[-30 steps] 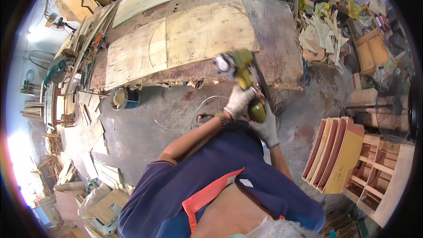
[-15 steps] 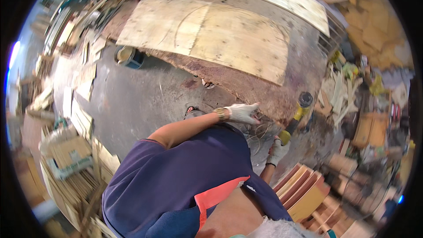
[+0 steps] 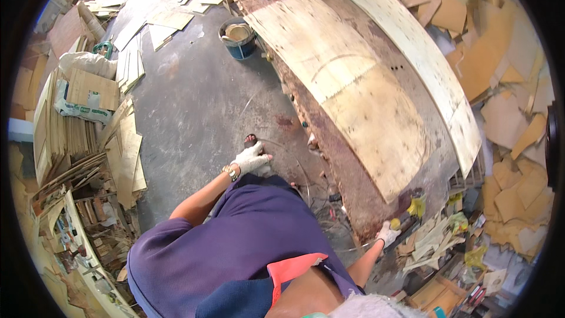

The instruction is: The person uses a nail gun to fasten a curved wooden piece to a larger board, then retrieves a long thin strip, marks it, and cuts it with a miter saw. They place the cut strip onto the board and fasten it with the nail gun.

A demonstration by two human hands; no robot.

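Note:
My left hand (image 3: pixel 251 158), in a white work glove with a wristwatch above it, is held over the concrete floor, its fingers apart and holding nothing. My right hand (image 3: pixel 387 234), also gloved, is at the near right corner of the low worktable (image 3: pixel 366 222). It is closed at the rounded yellow end of a yellow and dark power tool (image 3: pixel 407 229); the tool's kind cannot be made out. A plywood sheet (image 3: pixel 368 103) with a curved line drawn on it lies on the worktable. Beyond it is a longer, paler sheet (image 3: pixel 419 59).
A blue bucket (image 3: pixel 240 48) stands at the table's far left end. Stacked wood strips (image 3: pixel 70 132) and loose boards (image 3: pixel 130 159) line the left. Wood scraps (image 3: pixel 432 241) are heaped at the right, with board offcuts (image 3: pixel 512 200) beyond. A thin cable (image 3: pixel 303 171) trails across the floor.
My view has turned, so the table now runs more steeply. My left hand has moved away from the table edge. The right hand and power tool have drawn in beside the table's near corner.

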